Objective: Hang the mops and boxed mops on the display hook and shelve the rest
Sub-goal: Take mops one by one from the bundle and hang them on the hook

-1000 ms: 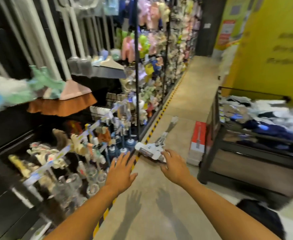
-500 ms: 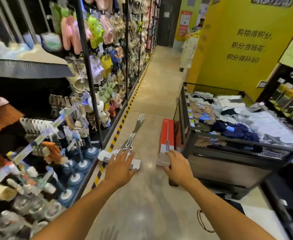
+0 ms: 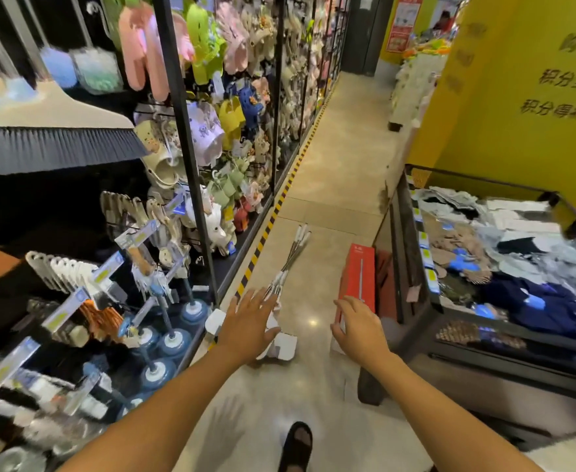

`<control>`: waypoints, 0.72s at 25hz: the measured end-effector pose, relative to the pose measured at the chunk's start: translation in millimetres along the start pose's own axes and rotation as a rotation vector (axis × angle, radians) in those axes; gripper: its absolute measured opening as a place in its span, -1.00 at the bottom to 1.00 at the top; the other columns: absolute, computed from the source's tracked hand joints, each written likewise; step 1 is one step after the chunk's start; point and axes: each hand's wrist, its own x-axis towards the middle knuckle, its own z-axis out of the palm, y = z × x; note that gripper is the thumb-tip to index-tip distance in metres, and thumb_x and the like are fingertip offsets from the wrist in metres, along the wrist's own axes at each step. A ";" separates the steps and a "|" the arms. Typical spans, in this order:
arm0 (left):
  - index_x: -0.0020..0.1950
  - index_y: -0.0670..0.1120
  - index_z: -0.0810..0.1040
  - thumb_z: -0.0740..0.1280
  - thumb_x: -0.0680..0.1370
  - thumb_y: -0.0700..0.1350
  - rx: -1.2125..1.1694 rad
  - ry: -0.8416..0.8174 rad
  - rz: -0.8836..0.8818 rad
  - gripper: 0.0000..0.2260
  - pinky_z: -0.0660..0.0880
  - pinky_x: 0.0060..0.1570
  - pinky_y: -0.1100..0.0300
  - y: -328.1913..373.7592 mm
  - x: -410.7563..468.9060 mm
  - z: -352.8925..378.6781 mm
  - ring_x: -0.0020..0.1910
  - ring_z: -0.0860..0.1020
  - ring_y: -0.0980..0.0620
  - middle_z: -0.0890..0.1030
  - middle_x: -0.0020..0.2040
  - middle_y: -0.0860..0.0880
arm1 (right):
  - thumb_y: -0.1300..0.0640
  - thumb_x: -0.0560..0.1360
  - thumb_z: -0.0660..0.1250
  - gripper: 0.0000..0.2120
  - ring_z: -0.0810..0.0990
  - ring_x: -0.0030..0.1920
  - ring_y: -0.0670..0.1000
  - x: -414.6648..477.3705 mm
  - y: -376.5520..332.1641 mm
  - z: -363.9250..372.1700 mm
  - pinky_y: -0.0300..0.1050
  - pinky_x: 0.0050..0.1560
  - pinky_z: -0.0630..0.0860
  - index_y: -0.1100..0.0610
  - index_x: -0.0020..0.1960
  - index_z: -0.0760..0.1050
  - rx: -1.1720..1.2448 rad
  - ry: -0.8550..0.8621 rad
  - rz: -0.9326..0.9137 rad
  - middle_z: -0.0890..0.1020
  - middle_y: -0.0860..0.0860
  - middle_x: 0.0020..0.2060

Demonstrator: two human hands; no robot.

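A bundle of flat mops (image 3: 288,264) lies on the aisle floor, white heads toward me and metal handles pointing away. My left hand (image 3: 249,318) hovers over the white mop heads (image 3: 281,345) with its fingers spread and holds nothing. A red boxed mop (image 3: 359,267) lies on the floor against the clothing bin. My right hand (image 3: 359,327) is spread above the near end of that box and grips nothing.
Display racks on the left carry brooms (image 3: 51,144), slippers (image 3: 208,131), plungers (image 3: 174,338) and brushes. A black wire bin (image 3: 412,267) of folded clothes stands on the right by a yellow wall (image 3: 518,107). My sandalled foot (image 3: 296,444) shows below. The aisle floor (image 3: 341,158) runs ahead.
The view has swung right and down the aisle. Both hands have stretched forward, the left over the mop heads, the right over the red box.
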 end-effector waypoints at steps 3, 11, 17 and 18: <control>0.71 0.09 -0.04 0.16 0.68 0.27 0.024 -0.052 -0.044 -0.31 -0.05 0.62 -0.21 -27.6 65.0 2.7 0.71 -0.09 -0.11 -0.04 0.73 0.01 | -0.02 0.57 0.38 -0.47 0.43 0.49 0.16 77.7 8.5 19.0 0.13 0.45 0.40 0.05 0.52 0.41 0.014 -0.030 -0.052 0.43 0.07 0.50; 0.70 0.08 0.01 0.16 0.69 0.25 -0.021 -0.098 -0.168 -0.35 0.02 0.63 -0.22 -108.3 228.8 -23.6 0.71 -0.06 -0.12 0.02 0.72 0.00 | -0.03 0.60 0.34 -0.48 0.50 0.40 0.16 294.2 7.2 26.0 0.09 0.36 0.45 0.06 0.52 0.40 0.033 -0.135 -0.124 0.51 0.06 0.43; 0.69 0.07 0.05 0.21 0.68 0.23 -0.141 -0.129 -0.167 -0.35 0.04 0.63 -0.19 -162.0 341.3 -6.1 0.70 -0.03 -0.11 0.05 0.71 0.00 | -0.01 0.58 0.35 -0.43 0.50 0.38 0.19 420.7 -3.0 63.8 0.13 0.35 0.46 0.08 0.54 0.35 0.032 -0.231 -0.139 0.48 0.10 0.43; 0.69 0.06 0.06 0.22 0.67 0.22 -0.161 -0.130 -0.157 -0.34 0.06 0.63 -0.16 -172.9 359.3 -0.4 0.70 -0.01 -0.11 0.06 0.71 -0.01 | -0.02 0.58 0.35 -0.44 0.50 0.38 0.19 440.3 -4.5 72.1 0.13 0.36 0.45 0.07 0.54 0.35 0.034 -0.238 -0.126 0.48 0.09 0.43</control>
